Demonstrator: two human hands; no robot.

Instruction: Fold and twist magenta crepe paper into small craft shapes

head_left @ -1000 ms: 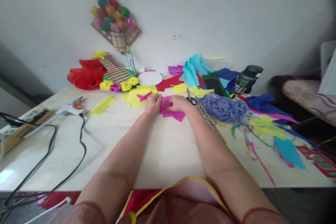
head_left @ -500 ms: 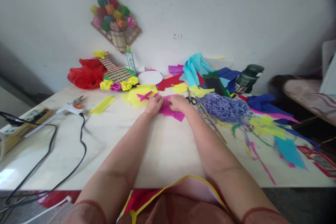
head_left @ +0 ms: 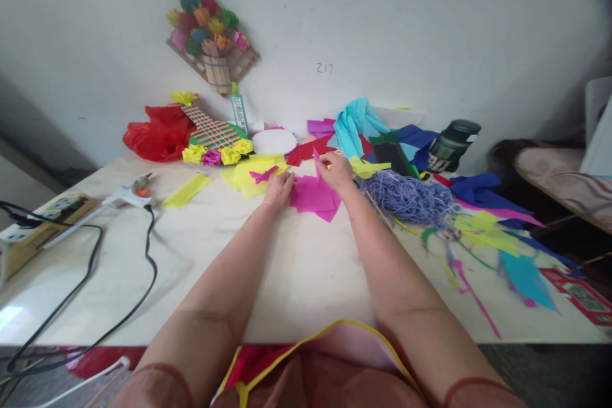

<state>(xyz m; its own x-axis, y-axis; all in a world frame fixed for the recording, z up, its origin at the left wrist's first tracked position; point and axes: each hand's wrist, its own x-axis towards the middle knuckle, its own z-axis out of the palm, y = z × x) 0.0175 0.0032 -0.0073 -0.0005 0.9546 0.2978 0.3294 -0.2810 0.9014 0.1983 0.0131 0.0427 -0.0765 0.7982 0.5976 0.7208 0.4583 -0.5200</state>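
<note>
Magenta crepe paper (head_left: 315, 197) lies in a small overlapping pile on the table in front of me. At its left edge is my left hand (head_left: 279, 190), fingers bent and closed on the paper's border. Just above the pile, my right hand (head_left: 337, 172) pinches a narrow magenta paper strip (head_left: 316, 157) that stands upright from the fingertips. A small twisted magenta piece (head_left: 263, 174) rests on yellow crepe paper (head_left: 253, 186) left of the pile. Most of the scissors are hidden behind my right hand.
Purple string (head_left: 406, 194) lies tangled to the right, with scattered paper scraps and a dark green jar (head_left: 454, 145) behind. On the left are a glue gun (head_left: 134, 194), black cables and a power strip (head_left: 48, 220). A flower-decorated stick craft (head_left: 215, 131) leans near the wall.
My right hand has risen slightly up and to the right, lifting a magenta strip off the pile. More of the pile now shows. My left hand has barely moved.
</note>
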